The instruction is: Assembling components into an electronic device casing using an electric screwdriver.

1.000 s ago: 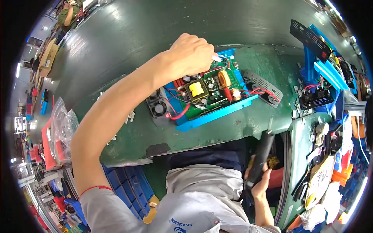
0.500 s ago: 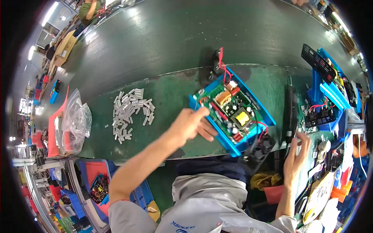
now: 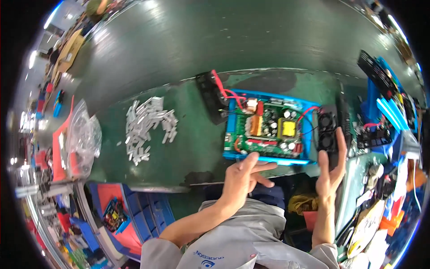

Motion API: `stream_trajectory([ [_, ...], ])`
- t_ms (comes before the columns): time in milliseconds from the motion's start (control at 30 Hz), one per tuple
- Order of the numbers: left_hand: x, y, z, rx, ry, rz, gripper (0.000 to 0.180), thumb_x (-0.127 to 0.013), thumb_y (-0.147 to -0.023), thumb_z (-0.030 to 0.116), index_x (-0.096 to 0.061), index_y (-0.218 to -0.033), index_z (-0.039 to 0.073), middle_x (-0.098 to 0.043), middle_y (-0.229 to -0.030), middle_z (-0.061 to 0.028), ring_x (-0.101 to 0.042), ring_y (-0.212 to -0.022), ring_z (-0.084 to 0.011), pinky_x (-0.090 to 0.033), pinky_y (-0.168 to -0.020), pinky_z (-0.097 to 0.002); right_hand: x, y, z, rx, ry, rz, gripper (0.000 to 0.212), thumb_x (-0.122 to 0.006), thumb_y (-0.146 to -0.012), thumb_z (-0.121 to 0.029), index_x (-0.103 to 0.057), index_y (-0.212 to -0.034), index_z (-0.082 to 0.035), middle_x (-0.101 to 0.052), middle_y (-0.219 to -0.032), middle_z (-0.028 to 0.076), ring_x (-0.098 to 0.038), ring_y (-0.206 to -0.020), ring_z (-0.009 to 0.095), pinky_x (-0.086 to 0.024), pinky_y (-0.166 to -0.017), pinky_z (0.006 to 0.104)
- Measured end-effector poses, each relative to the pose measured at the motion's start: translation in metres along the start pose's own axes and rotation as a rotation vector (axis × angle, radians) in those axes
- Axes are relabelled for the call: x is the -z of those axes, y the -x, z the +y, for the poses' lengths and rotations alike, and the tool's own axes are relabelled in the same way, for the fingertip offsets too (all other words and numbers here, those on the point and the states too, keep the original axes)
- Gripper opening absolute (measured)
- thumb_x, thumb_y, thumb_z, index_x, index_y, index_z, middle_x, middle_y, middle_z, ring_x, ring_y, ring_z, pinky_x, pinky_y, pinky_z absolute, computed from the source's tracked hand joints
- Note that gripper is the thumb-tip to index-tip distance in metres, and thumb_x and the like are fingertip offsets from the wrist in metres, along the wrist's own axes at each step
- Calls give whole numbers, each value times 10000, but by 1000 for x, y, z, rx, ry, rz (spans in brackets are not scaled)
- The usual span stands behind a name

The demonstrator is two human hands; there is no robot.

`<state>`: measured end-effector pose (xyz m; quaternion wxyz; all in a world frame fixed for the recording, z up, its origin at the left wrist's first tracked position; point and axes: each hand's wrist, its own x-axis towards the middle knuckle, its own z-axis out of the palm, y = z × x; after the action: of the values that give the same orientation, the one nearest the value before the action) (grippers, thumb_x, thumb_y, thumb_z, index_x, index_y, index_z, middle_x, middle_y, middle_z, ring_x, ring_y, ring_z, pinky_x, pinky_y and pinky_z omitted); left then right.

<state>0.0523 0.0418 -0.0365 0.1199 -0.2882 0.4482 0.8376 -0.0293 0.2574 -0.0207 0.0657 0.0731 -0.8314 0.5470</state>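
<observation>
A blue open case point(image 3: 230, 130) holding a green circuit board point(image 3: 268, 130) lies flat on the green bench point(image 3: 188, 148). Red wires lead from it to a black end panel point(image 3: 210, 96) on its left, and a black fan panel point(image 3: 326, 127) stands at its right end. My left hand point(image 3: 244, 177) is at the case's near edge, fingers spread, thumb touching the blue rim. Near the fan panel, my right hand point(image 3: 332, 168) is raised with its fingers apart and holds nothing.
A pile of small silver metal pieces point(image 3: 145, 125) lies on the bench to the left. A clear plastic bag point(image 3: 83, 136) sits further left. More blue cases and black panels point(image 3: 380, 107) crowd the right side. Blue bins point(image 3: 134, 210) stand below the bench.
The case has been turned from a slant to lie level and sits nearer the bench's front. My left hand has drawn back to its near edge; my right hand rose beside the fan panel.
</observation>
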Motion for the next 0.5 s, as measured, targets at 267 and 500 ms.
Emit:
stream_trajectory([
  [267,6,-10,-21,-127,-43,-248,336,-598,-1028,246,-575,-1216,-31,-736,-1063,-123,-675,-671,-125,-468,-533,-250,5,-33,56,38,338,8,453,-561,-1033,-141,-487,-1460,-10,-546,-1452,135,-506,-1332,225,-360,-1134,343],
  [500,100,35,63,-549,-641,491,170,-660,-984,160,-690,-1074,19,-709,-896,-68,-594,-600,-82,-464,-542,-224,20,18,81,185,251,370,349,-603,-1014,-71,-564,-1344,38,-639,-1237,130,-602,-1098,202,-465,-1000,331],
])
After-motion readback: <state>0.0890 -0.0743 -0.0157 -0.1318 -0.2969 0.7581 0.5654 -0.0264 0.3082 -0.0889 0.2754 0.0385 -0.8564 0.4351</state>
